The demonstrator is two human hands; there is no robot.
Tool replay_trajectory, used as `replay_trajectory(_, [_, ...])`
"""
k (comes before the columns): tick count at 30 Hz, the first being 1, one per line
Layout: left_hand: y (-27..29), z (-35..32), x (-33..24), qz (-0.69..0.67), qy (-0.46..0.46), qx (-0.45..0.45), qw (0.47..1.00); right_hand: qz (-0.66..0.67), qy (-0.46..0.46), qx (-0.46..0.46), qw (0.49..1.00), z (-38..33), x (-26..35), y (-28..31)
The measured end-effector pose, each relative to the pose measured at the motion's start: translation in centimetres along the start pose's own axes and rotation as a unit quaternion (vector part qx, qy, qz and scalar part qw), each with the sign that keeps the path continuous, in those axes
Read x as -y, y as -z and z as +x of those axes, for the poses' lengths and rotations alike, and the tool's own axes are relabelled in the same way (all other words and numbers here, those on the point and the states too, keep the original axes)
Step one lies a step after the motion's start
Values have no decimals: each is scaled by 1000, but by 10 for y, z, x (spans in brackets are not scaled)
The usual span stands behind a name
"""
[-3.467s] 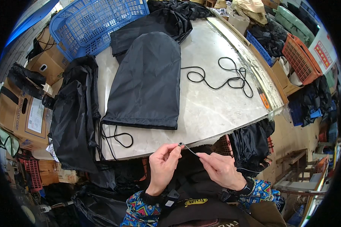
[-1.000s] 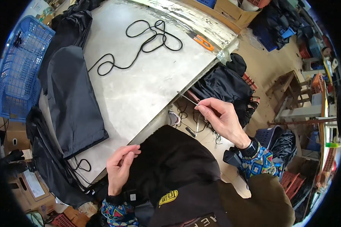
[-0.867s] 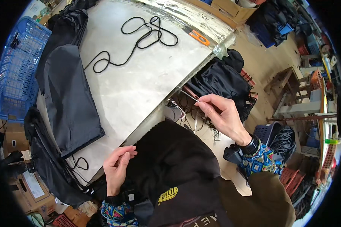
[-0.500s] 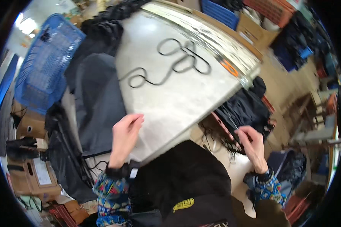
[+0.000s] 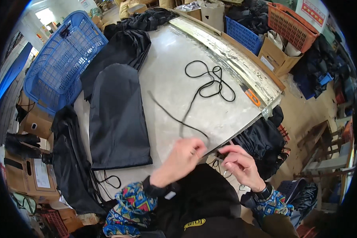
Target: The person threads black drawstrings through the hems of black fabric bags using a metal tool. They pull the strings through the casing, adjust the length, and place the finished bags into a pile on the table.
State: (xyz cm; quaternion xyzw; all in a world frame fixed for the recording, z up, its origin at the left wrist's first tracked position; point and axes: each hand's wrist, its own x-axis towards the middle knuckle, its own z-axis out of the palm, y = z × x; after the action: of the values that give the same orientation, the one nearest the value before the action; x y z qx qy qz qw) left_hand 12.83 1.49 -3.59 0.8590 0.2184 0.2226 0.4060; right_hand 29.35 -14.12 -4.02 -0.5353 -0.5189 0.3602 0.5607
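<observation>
blue basket [image 5: 55,67] | orange crate [image 5: 291,22] | cardboard box [image 5: 277,55]

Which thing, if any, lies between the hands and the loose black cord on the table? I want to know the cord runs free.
Nothing visible: the black cord runs over bare table to the left hand.

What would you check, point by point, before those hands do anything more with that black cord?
1. Left hand on the cord: ok, fingers pinch one end.
2. Right hand holding something: cannot tell, blurred.
3. Cord free of knots: cannot tell; its far end lies in loops.
4. Cord clear of the flat bag: ok, they lie apart.
5. Table room: ok, bare surface beside the cord.
</observation>
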Motion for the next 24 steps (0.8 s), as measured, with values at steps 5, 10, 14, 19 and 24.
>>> replay_trajectory(5, [-1, -41, -24, -312, 188, 5, 931, 22, -6, 156, 987, 27, 20, -18])
replay_trajectory(10, [3, -66, -28, -376, 195, -116, 899, -47, 62, 108, 991, 25, 12, -43])
replay_trajectory(14, [4, -46, -8, -143, 143, -154, 967, -45, 44, 126, 990, 20, 8, -45])
replay_trajectory(19, [5, 44, 39, 131, 107, -207, 964, -79, 63, 148, 984, 19, 14, -46])
replay_trajectory(24, [-2, 77, 77, 234, 116, -180, 949, -96, 65, 138, 984, 14, 16, -43])
